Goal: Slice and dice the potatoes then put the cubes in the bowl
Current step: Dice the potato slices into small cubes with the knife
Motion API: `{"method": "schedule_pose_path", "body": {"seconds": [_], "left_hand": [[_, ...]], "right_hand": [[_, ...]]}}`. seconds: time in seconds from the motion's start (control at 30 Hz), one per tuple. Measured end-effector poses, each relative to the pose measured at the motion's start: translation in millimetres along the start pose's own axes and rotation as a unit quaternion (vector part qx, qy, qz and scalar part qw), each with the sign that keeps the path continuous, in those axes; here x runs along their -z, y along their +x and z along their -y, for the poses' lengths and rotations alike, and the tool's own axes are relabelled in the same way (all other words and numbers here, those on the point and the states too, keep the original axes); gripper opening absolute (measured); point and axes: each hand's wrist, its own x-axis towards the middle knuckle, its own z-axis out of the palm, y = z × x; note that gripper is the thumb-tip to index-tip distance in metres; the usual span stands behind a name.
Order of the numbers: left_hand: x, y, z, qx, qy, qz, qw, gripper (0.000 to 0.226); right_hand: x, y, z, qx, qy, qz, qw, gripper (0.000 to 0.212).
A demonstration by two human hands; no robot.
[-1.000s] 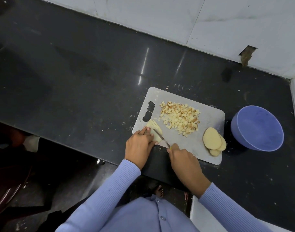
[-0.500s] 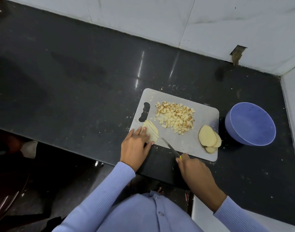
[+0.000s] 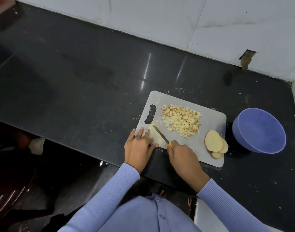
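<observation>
A grey cutting board [image 3: 212,121] lies on the black counter. At its near left corner sits a stack of pale potato slices [image 3: 154,133]. My left hand [image 3: 138,148] rests flat on the left edge of the slices, fingers straight. My right hand [image 3: 182,154] grips the yellow handle of a small knife [image 3: 161,133], whose blade lies across the slices. A heap of potato cubes [image 3: 182,120] covers the board's middle. Three uncut potato slices [image 3: 215,143] lie at the near right corner. A blue bowl [image 3: 259,130] stands to the right of the board and looks empty.
The black counter [image 3: 76,77] stretches wide to the left. White tiled walls [image 3: 177,20] close the back and the right side. The counter's near edge runs just under my hands. Small potato crumbs dot the counter around the board.
The right hand, drawn back toward the board's near edge half a second ago, has moved forward; the blade lies over the slices again. The left hand stays on the slices.
</observation>
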Motion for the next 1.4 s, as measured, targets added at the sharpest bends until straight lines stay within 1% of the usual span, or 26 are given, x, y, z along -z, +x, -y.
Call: {"method": "schedule_pose_path", "body": {"seconds": [0.23,0.4,0.53,0.7,0.8,0.93,1.1,1.2,1.4], "left_hand": [[1,1,0,-0.001,0.009,-0.015,1.000,0.018],[0,0,-1,0.002,0.005,-0.024,1.000,0.017],[-2,0,-1,0.010,0.000,-0.027,1.000,0.017],[-2,-1,0,0.003,0.001,-0.033,0.999,0.015],[-2,-1,0,0.005,-0.004,-0.035,0.999,0.015],[-2,-2,-1,0.011,-0.005,-0.038,0.999,0.016],[-1,-2,0,0.009,0.009,-0.040,0.999,0.017],[-2,-2,-1,0.006,0.017,-0.039,0.999,0.017],[-5,-3,0,0.006,-0.001,-0.035,0.999,0.016]], "right_hand": [[-7,-10,-12,0.006,-0.004,0.004,1.000,0.036],[-6,-9,-16,0.004,-0.013,-0.009,1.000,0.037],[-2,-4,-8,0.012,-0.001,-0.018,1.000,0.037],[-1,7,7,0.027,0.010,-0.011,1.000,0.037],[-4,14,12,0.021,0.002,0.004,1.000,0.036],[-6,11,10,0.019,-0.039,0.021,0.999,0.035],[-11,-24,-19,0.006,-0.086,0.063,0.994,0.034],[-11,-42,-34,-0.017,-0.086,0.079,0.993,0.034],[-12,-31,-30,-0.017,-0.049,0.048,0.997,0.034]]}}
